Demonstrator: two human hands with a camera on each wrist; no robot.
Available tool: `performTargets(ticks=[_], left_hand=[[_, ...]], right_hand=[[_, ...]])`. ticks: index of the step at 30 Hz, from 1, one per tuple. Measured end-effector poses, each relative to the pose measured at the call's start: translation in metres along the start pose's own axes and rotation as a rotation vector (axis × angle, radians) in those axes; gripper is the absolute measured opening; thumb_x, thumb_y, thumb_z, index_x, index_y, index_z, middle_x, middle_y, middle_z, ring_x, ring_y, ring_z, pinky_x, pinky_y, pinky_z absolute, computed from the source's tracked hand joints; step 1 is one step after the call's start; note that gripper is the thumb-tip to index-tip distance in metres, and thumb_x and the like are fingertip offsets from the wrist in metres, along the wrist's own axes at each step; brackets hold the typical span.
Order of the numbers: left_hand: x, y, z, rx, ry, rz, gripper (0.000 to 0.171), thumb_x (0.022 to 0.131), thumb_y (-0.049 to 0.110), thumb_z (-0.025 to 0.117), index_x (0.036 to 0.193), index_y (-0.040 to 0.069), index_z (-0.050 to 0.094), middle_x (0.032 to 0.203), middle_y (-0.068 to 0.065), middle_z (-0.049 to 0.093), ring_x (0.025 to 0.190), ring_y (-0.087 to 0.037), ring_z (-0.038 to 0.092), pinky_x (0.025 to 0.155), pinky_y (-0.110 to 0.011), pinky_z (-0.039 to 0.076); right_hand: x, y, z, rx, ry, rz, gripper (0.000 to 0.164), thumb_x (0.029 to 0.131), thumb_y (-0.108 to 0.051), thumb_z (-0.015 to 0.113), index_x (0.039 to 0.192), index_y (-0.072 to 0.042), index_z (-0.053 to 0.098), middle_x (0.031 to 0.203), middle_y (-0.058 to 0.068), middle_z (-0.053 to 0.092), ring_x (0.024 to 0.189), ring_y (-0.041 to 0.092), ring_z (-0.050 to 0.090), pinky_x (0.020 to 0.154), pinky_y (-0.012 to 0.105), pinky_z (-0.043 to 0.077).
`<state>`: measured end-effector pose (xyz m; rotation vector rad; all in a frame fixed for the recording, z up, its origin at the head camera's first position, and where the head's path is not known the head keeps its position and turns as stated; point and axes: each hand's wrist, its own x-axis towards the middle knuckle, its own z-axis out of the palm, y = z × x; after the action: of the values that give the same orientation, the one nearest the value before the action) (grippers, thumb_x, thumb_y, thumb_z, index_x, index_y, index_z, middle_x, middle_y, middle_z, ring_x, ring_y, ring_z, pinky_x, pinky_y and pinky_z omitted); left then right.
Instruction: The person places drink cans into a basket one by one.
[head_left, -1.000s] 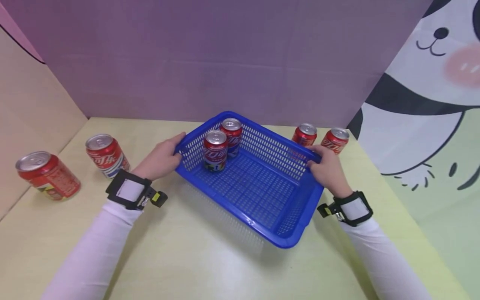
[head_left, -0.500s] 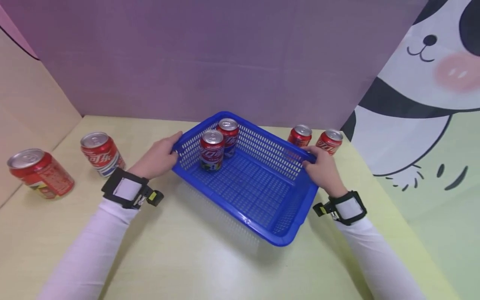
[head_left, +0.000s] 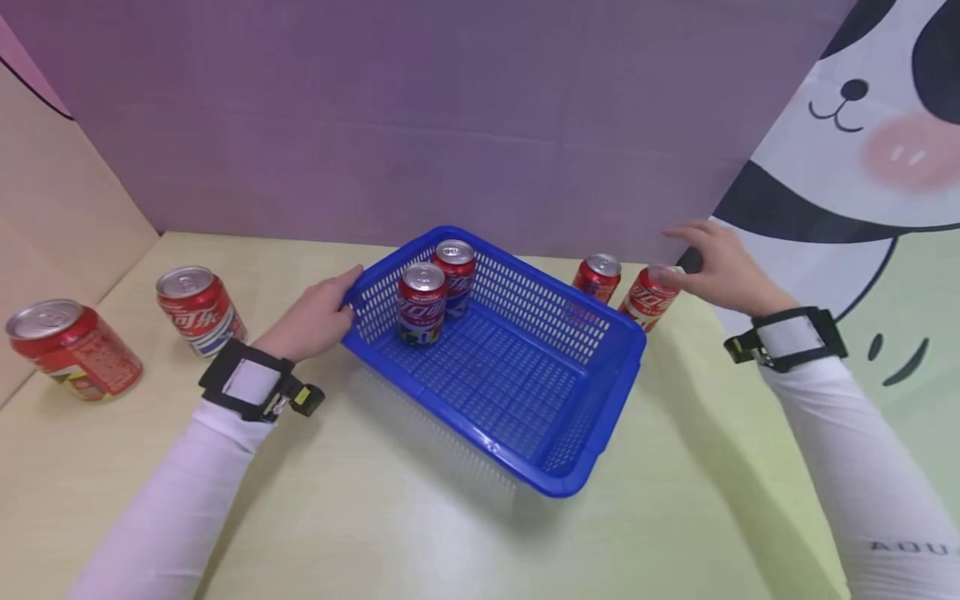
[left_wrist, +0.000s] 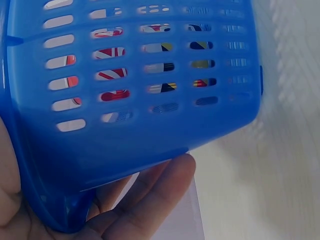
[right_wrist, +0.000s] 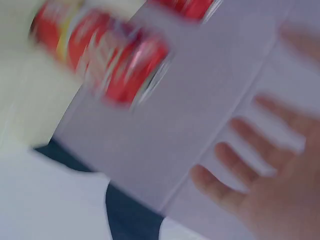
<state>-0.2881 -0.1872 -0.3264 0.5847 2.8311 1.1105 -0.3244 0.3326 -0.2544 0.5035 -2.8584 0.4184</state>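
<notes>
A blue plastic basket (head_left: 480, 367) is tilted over the table, with two red soda cans (head_left: 422, 308) upright in its left end. My left hand (head_left: 311, 321) grips the basket's left rim; in the left wrist view its fingers (left_wrist: 165, 195) curl under the rim beside the slotted wall. My right hand (head_left: 723, 271) is off the basket, fingers spread, above the rightmost soda can (head_left: 648, 298). In the right wrist view that can is blurred and stands apart from the spread fingers (right_wrist: 235, 165). Another soda can (head_left: 597, 277) stands behind the basket's right side, partly hidden.
Two more red soda cans, one at the far left (head_left: 75, 350) and one nearer the left hand (head_left: 201, 310), stand on the pale wooden table (head_left: 360, 517). A purple wall (head_left: 390, 125) closes off the back. A panda-printed panel (head_left: 900, 333) stands at the right.
My right hand has let go of the basket's right rim and moved right and up to above the rightmost can. The left hand keeps its grip on the basket.
</notes>
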Motion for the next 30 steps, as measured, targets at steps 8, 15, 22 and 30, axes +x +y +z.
performTargets(ticks=[8, 15, 22, 30], left_hand=[[-0.002, -0.004, -0.001, 0.019, -0.006, 0.005, 0.062, 0.095, -0.003, 0.042, 0.152, -0.010, 0.017, 0.143, -0.037, 0.036, 0.119, -0.042, 0.048, 0.102, -0.056, 0.038], [0.000, -0.005, 0.000, 0.023, -0.007, 0.008, 0.063, 0.095, -0.002, 0.042, 0.152, -0.009, 0.017, 0.144, -0.036, 0.036, 0.123, -0.043, 0.046, 0.104, -0.056, 0.037], [0.001, -0.002, 0.001, 0.015, -0.008, 0.006, 0.063, 0.095, -0.003, 0.042, 0.153, -0.008, 0.017, 0.144, -0.036, 0.036, 0.125, -0.043, 0.045, 0.104, -0.055, 0.037], [0.000, -0.002, 0.001, 0.012, 0.004, 0.001, 0.062, 0.096, -0.003, 0.042, 0.152, -0.008, 0.018, 0.143, -0.035, 0.038, 0.122, -0.042, 0.048, 0.103, -0.054, 0.039]], right_hand=[[0.031, 0.026, 0.017, -0.058, -0.310, 0.047, 0.105, 0.076, -0.056, 0.078, 0.156, -0.012, 0.028, 0.163, 0.016, 0.003, 0.141, 0.052, 0.000, 0.100, 0.078, 0.012], [0.039, 0.028, 0.038, -0.022, -0.405, 0.074, 0.098, 0.073, -0.052, 0.083, 0.151, -0.010, 0.040, 0.163, 0.016, 0.003, 0.140, 0.054, -0.001, 0.099, 0.080, 0.010], [0.042, 0.031, 0.049, 0.011, -0.436, 0.124, 0.100, 0.070, -0.044, 0.088, 0.151, -0.011, 0.040, 0.163, 0.016, 0.000, 0.141, 0.051, -0.006, 0.098, 0.081, 0.007], [0.048, 0.040, 0.062, -0.022, -0.401, 0.107, 0.100, 0.066, -0.042, 0.091, 0.147, -0.009, 0.043, 0.159, 0.023, 0.011, 0.140, 0.054, 0.002, 0.101, 0.078, 0.009]])
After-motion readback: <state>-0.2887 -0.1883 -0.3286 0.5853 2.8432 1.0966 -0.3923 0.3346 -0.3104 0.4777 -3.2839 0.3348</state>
